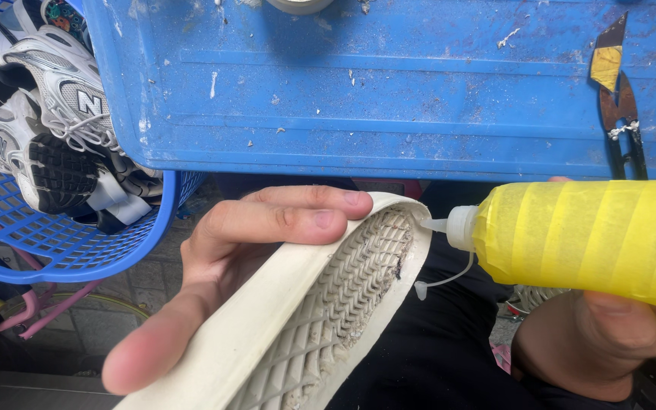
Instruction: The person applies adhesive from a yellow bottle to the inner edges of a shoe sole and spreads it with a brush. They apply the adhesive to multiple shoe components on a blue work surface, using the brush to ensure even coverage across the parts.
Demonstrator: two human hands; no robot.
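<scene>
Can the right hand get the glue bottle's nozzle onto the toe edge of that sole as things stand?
Probably yes. The right hand holds the yellow glue bottle with its nozzle already at the toe edge of the white sole. Nothing lies between them, and the left hand grips further back.

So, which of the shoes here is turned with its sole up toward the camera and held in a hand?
The cream-soled shoe in the left hand, its zigzag tread facing up beside the yellow glue bottle. The grey-and-white sneakers lie untouched in the blue basket.
</scene>
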